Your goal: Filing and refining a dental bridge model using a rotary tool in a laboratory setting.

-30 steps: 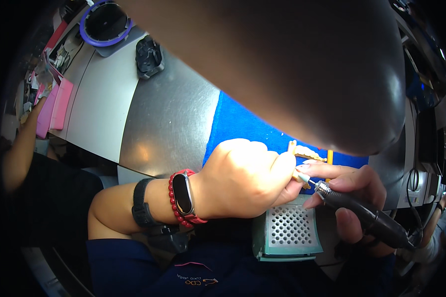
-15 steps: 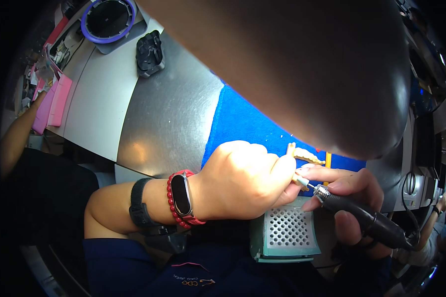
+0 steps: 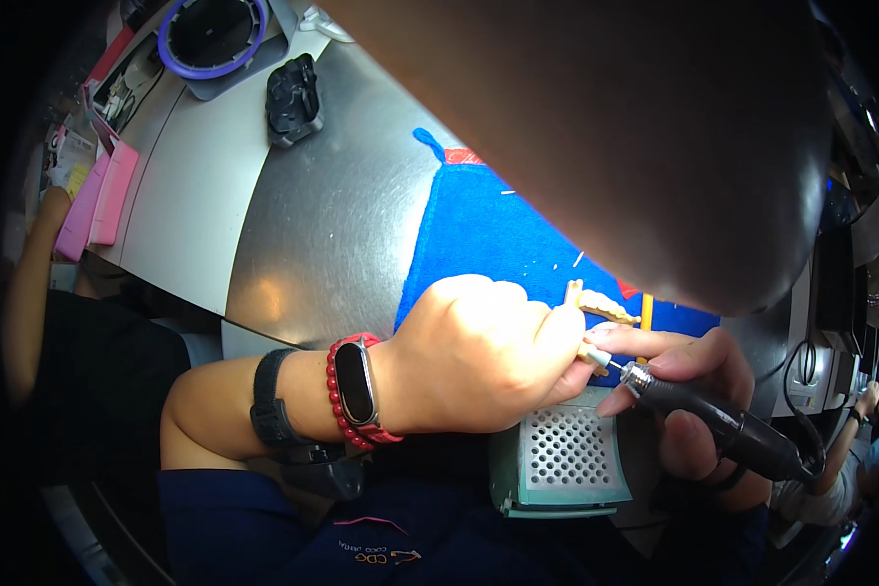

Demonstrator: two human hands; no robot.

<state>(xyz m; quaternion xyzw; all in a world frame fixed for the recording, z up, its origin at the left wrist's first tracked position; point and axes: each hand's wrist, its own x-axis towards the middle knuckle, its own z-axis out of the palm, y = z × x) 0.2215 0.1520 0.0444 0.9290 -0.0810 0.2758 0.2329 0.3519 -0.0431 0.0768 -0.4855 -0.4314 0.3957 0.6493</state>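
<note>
My left hand is closed, with thumb and fingers pinching a small cream-coloured piece that is mostly hidden behind them. In a pen-like grip my right hand holds a black rotary handpiece, slanted up to the left. Its pale tip meets or nearly meets the small piece; the exact contact is too small to tell. The fingertips of both hands are close together. Just beyond them, a cream dental model with a row of teeth lies on a blue cloth.
A dark, blurred rounded shape hangs over the far right. Below my hands stands a green box with a perforated top. A yellow stick lies beyond my right hand. A black tray and a pink box are leftward; co-workers sit both sides.
The view has shifted slightly, baring the cloth's far corner with its red patch. Both hands keep their grip almost unmoved. The co-worker's arm at the left has shifted by the pink box.
</note>
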